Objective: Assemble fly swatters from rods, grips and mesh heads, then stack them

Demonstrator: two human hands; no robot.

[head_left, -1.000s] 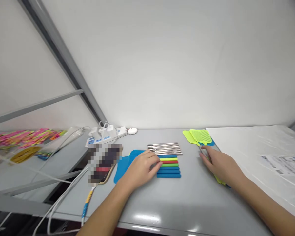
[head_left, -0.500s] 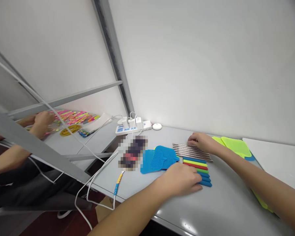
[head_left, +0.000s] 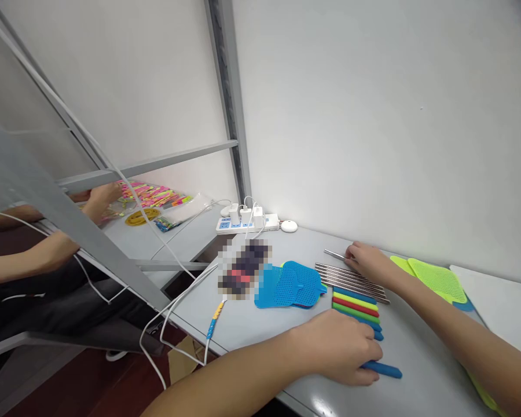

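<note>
Blue tube [head_left: 385, 369] — half-hidden by left hand [head_left: 341, 347]

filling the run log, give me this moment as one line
left hand: holds blue tube; right hand: grips rod; between hands: other rods, tubes in rows

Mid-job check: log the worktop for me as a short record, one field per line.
Left hand: left hand gripping a blue tube, apart from the row
Right hand: right hand holding a metal rod, its end sticking out
Tube row: coloured tubes side by side: blue, yellow, red, green, more blue
Rod row: metal rods on the wall side of the tubes
Swatter heads: blue swatter heads left of the tubes; lime swatter heads beyond the right forearm
Back: power strip near the wall
</note>
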